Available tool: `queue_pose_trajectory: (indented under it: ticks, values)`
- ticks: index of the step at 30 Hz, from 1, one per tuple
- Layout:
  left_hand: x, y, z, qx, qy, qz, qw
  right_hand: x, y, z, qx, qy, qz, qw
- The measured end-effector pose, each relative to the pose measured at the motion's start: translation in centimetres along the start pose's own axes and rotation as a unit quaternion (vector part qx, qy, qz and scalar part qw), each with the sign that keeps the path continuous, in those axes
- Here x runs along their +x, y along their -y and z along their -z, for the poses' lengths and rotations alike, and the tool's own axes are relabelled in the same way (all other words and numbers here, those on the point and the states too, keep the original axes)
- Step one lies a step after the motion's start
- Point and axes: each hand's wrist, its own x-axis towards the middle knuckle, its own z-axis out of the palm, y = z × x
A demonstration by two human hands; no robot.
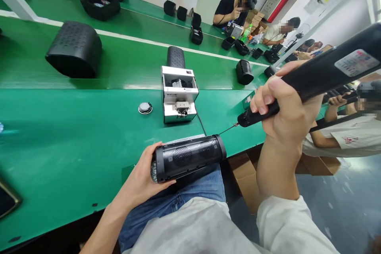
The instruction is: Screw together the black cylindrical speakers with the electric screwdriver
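Observation:
My left hand (pixel 141 176) is closed around the left end of a black speaker housing (pixel 192 154) with two perforated grille patches. The housing lies at the bench's front edge, above my lap. A black electric screwdriver (pixel 324 69) is gripped in my right hand (pixel 287 105), tilted down to the left. Its thin bit ends at the housing's upper right corner; whether it touches is unclear. Just beyond the housing stands a silver-and-black screw feeder (pixel 180 97). A small round speaker driver (pixel 145 107) rests to the feeder's left.
Black speaker shells (pixel 74 47) stand along the green conveyor (pixel 127 63) behind the bench (pixel 89 147). A cardboard box (pixel 245 178) sits below the bench's right side. Co-workers sit across the line and close on my right. A dark gold-rimmed object (pixel 7 196) lies at far left.

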Motion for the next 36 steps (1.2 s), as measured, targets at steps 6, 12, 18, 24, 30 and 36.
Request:
queue_pose_trajectory:
  ticks: [6,12,18,24,30,36]
  values:
    - [0.0,0.0,0.1,0.000,0.003,-0.001,1.000,-0.6,-2.1,0.2,0.013,0.020,-0.023,0.999]
    - [-0.5,-0.4,0.0,-0.020,0.003,0.021,1.000,-3.4,-5.5,0.8,0.045,0.026,-0.071,0.996]
    - [-0.5,-0.6,-0.2,-0.038,0.003,0.041,0.998,-3.9,-6.3,1.8,0.082,0.061,-0.075,0.992]
    - [-0.5,-0.5,-0.1,-0.044,0.004,0.045,0.998,-3.7,-6.3,2.1,0.091,0.057,-0.069,0.992]
    - [-0.4,-0.3,-0.2,-0.048,-0.005,0.030,0.998,-3.7,-6.5,2.1,0.085,0.029,-0.077,0.993]
    - [-0.3,-0.4,-0.2,-0.040,-0.017,0.008,0.999,-1.5,-5.0,1.3,0.059,0.079,-0.100,0.990]
